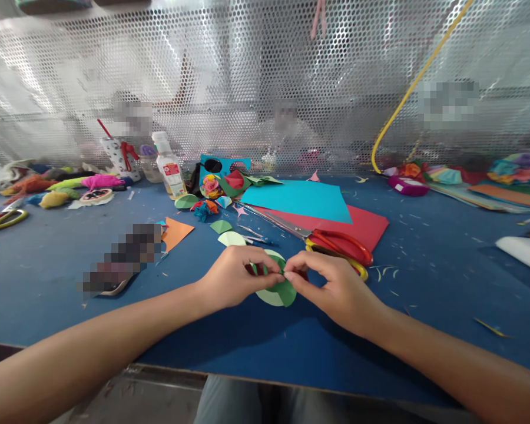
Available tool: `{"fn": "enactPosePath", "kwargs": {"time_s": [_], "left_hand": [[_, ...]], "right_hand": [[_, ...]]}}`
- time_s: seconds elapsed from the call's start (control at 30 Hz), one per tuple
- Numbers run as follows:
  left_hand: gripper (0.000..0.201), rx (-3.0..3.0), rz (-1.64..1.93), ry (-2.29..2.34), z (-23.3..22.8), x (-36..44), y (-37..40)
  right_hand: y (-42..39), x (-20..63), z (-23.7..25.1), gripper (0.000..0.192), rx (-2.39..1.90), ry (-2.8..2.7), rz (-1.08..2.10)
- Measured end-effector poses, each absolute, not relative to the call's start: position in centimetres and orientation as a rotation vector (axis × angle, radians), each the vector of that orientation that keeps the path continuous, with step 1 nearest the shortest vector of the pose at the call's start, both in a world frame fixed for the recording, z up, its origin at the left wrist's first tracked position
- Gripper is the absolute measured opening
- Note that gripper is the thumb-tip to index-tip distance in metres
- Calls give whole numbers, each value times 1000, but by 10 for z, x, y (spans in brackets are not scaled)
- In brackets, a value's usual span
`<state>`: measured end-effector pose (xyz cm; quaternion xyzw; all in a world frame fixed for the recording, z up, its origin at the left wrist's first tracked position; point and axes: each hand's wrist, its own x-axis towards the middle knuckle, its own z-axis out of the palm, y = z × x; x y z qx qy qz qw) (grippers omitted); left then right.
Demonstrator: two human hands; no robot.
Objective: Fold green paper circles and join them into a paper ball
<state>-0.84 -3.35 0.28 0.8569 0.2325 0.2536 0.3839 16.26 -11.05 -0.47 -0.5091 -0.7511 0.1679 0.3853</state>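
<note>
My left hand (241,274) and my right hand (335,288) meet over the middle of the blue table, thumbs and forefingers pinched together on a green paper piece (274,297). It is round in outline, with pale and darker green sections. My fingers hide its centre. Just beyond my left hand lie a pale green paper piece (232,238) and a darker green one (221,226). Behind my right hand rest scissors (342,244) with red and yellow handles, partly on a red sheet (371,227). A bright blue sheet (300,199) overlaps the red one.
A blurred dark object (128,259) and an orange paper scrap (176,232) lie to the left. Farther back stand a bottle (170,171) and a patterned cup (115,156). Folded paper flowers (212,186) sit nearby. A perforated metal screen (229,76) closes the far side.
</note>
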Motion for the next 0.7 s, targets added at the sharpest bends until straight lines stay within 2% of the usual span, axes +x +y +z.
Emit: {"fn": "enactPosePath", "kwargs": {"time_s": [0.7], "left_hand": [[14, 2194, 679, 627, 9, -9, -38]], "right_hand": [[-108, 164, -4, 6, -1313, -1876, 358]]}}
